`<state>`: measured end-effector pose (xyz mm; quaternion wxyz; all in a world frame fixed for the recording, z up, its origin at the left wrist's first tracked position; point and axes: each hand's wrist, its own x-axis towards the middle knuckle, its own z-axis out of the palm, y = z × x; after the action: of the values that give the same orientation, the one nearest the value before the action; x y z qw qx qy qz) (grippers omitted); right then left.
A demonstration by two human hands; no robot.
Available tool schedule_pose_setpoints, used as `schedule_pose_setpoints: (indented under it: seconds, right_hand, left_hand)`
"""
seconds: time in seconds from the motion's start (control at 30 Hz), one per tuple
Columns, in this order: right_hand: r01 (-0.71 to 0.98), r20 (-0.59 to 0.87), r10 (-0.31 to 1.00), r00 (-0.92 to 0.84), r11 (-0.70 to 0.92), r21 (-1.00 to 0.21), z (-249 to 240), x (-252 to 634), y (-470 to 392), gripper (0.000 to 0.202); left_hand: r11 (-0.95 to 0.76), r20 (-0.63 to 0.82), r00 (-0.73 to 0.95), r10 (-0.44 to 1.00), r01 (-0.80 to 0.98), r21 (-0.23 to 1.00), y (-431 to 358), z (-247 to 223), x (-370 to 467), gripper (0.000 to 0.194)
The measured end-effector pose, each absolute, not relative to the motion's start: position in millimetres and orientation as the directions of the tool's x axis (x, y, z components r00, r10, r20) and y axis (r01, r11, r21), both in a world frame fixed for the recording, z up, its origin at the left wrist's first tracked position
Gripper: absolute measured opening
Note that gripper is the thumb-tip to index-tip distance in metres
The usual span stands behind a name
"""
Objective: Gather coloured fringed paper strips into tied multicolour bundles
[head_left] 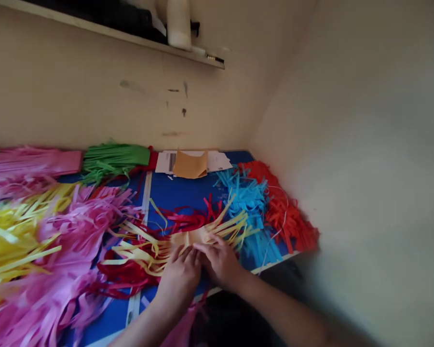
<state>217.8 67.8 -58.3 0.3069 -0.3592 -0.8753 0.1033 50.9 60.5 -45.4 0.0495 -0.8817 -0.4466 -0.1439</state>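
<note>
Both hands are close together at the front of the blue table (184, 188). Between them is a pale yellow fringed paper strip (190, 236), uncut in its middle, with cut ends spreading left and right. My left hand (183, 265) has its fingers bent on the near edge of the uncut band. My right hand (222, 260) pinches the same band just to the right, its fingertips almost touching the left hand's. Red fringed paper (126, 272) lies under and around the yellow strip. Exactly what the fingertips do is partly hidden.
Pink fringes (72, 260) and yellow fringes (18, 236) cover the left side. A green fringed bundle (117, 156) and white papers with a brown piece (190, 164) lie at the back. Blue fringes (248, 197) and orange-red fringes (289, 217) are at right. A shelf (94, 30) hangs above.
</note>
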Motion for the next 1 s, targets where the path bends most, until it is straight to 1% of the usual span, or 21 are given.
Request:
schedule_pose_setpoints:
  seconds: [0.07, 0.13, 0.2, 0.23, 0.33, 0.37, 0.4, 0.47, 0.5, 0.57, 0.6, 0.63, 0.73, 0.83, 1.0]
  right_hand:
    - [0.558, 0.48, 0.686, -0.547, 0.726, -0.401, -69.3, 218.2, 78.1, 0.052]
    - [0.511, 0.455, 0.644, -0.615, 0.765, -0.392, -71.1, 227.1, 88.5, 0.054]
    - [0.454, 0.419, 0.594, -0.687, 0.8, -0.391, -68.5, 236.0, 95.0, 0.052]
    - [0.437, 0.394, 0.576, -0.716, 0.811, -0.39, -67.0, 238.8, 96.5, 0.048]
    - [0.436, 0.305, 0.562, -0.769, 0.81, -0.392, -63.7, 240.0, 96.6, 0.038]
    - [0.448, 0.28, 0.571, -0.772, 0.801, -0.396, -62.6, 238.8, 96.1, 0.034]
    - [0.47, 0.258, 0.59, -0.765, 0.786, -0.402, -61.2, 237.2, 95.9, 0.03]
    - [0.542, 0.213, 0.656, -0.724, 0.732, -0.412, -56.9, 233.3, 96.7, 0.021]
    - [0.592, 0.184, 0.699, -0.691, 0.693, -0.412, -54.0, 231.0, 97.9, 0.017]
    - [0.687, 0.122, 0.78, -0.614, 0.604, -0.403, -47.9, 225.7, 101.8, 0.015]
    - [0.723, 0.093, 0.809, -0.58, 0.564, -0.398, -45.1, 222.6, 104.4, 0.017]
    - [0.75, 0.071, 0.832, -0.55, 0.53, -0.396, -42.8, 219.3, 107.4, 0.017]
    - [0.787, 0.043, 0.873, -0.485, 0.457, -0.414, -39.3, 209.6, 116.8, 0.014]
    - [0.81, 0.011, 0.899, -0.438, 0.4, -0.428, -40.0, 202.8, 123.8, 0.011]
    - [0.864, -0.036, 0.924, -0.381, 0.343, -0.368, -43.3, 197.5, 127.4, 0.015]
  left_hand:
    - [-0.584, 0.279, 0.552, 0.786, 0.811, 0.041, 60.7, -44.5, 34.4, 0.038]
    - [-0.539, 0.25, 0.514, 0.82, 0.842, 0.035, 60.1, -41.5, 6.4, 0.044]
    - [-0.495, 0.232, 0.478, 0.847, 0.868, 0.022, 56.8, -35.8, -25.8, 0.046]
    - [-0.492, 0.247, 0.475, 0.845, 0.87, 0.01, 53.9, -31.8, -39.5, 0.046]
    - [-0.55, 0.37, 0.519, 0.771, 0.835, -0.026, 44.6, -19.0, -54.5, 0.037]
    - [-0.58, 0.394, 0.54, 0.744, 0.814, -0.018, 42.6, -16.2, -49.2, 0.037]
    - [-0.608, 0.387, 0.556, 0.736, 0.794, 0.014, 42.0, -15.0, -39.9, 0.041]
    - [-0.628, 0.292, 0.574, 0.765, 0.765, 0.142, 45.9, -18.1, -16.5, 0.051]
    - [-0.58, 0.239, 0.534, 0.811, 0.788, 0.208, 50.4, -21.8, -6.3, 0.046]
    - [-0.457, 0.136, 0.436, 0.89, 0.844, 0.28, 62.6, -30.5, 4.9, 0.032]
    - [-0.391, 0.098, 0.379, 0.92, 0.874, 0.287, 69.0, -34.3, 5.5, 0.028]
    - [-0.338, 0.068, 0.332, 0.941, 0.899, 0.28, 74.8, -37.2, 3.5, 0.028]
    - [-0.234, 0.009, 0.238, 0.971, 0.943, 0.235, 86.1, -40.3, -6.4, 0.037]
    - [-0.185, -0.03, 0.195, 0.98, 0.961, 0.206, 90.2, -40.0, -7.8, 0.039]
    - [-0.14, -0.083, 0.156, 0.984, 0.975, 0.171, 96.2, -41.7, 1.1, 0.045]
